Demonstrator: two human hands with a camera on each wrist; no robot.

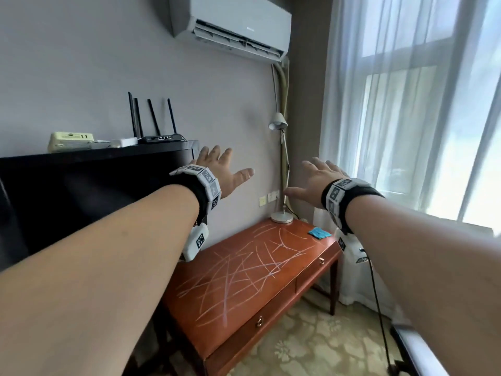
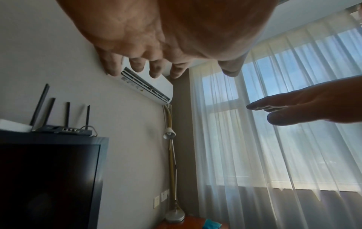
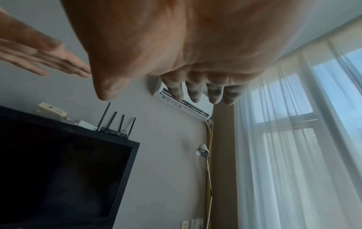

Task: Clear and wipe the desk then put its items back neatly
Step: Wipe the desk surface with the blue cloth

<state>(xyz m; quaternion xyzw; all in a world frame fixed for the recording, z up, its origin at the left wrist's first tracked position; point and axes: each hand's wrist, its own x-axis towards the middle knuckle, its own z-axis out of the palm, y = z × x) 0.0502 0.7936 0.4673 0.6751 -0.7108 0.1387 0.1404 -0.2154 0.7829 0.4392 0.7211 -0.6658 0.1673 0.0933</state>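
Holding nothing, your left hand (image 1: 217,172) and right hand (image 1: 315,183) hover spread above the chalk-scribbled desk (image 1: 244,275). Your forearms hide its near-left corner; a blue cloth (image 1: 319,233) lies beside the desk lamp (image 1: 282,172).

desk (image 1: 244,280) near end hidden — behind left forearm, cabinet cropped

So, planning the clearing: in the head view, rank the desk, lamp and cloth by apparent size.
Largest: red-brown wooden desk. Next: silver desk lamp. Smallest: blue folded cloth.
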